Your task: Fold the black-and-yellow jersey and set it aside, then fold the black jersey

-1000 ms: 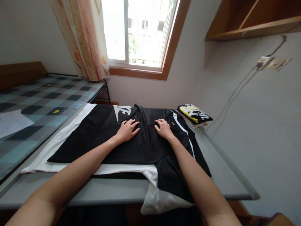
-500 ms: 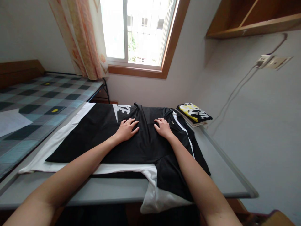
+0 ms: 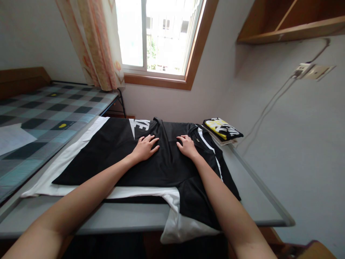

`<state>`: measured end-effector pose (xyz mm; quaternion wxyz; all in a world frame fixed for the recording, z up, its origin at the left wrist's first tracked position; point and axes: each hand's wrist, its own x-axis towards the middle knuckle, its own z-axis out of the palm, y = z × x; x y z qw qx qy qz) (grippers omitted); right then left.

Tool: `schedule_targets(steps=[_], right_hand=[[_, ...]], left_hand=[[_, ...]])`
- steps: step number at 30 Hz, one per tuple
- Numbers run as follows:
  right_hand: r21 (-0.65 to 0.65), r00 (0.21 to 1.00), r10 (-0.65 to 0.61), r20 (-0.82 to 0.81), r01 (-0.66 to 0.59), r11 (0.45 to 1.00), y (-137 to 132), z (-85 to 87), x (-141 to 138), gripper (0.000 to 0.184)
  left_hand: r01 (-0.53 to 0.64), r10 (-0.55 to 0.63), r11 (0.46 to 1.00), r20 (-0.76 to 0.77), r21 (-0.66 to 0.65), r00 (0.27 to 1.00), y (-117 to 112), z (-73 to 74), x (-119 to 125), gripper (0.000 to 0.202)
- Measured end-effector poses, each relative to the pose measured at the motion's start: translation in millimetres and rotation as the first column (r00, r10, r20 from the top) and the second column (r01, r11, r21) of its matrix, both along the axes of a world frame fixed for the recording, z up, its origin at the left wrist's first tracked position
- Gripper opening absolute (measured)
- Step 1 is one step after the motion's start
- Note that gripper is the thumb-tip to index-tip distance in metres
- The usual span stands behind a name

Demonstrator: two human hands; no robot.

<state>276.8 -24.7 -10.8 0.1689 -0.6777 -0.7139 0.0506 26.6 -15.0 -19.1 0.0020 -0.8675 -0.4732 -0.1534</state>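
A black and white shirt lies spread across a grey table, one sleeve hanging over the near edge. My left hand rests flat on the shirt's upper middle, fingers stretched out. My right hand lies flat on the shirt close to its collar, fingers apart too. Neither hand holds anything.
A folded black, yellow and white garment sits at the table's far right corner. A bed with a checked cover stands to the left. A window with a curtain is ahead, a wooden shelf and a wall socket to the right.
Both hands stay flat on the shirt in the same places. Only the camera view has shifted slightly.
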Motion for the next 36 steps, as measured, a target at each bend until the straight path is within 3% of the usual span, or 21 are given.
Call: schedule_targets(steps=[29, 36], right_hand=[[0.008, 1.0, 0.006, -0.006, -0.006, 1.0, 1.5, -3.7, 1.2, 0.04], [0.241, 0.995, -0.068, -0.067, 0.082, 0.967, 2.6, 4.0, 2.2, 0.052]], left_hand=[[0.001, -0.001, 1.0, 0.01, -0.008, 1.0, -0.6, 1.3, 0.1, 0.051], [0.001, -0.001, 1.0, 0.023, -0.01, 1.0, -0.7, 0.1, -0.1, 0.05]])
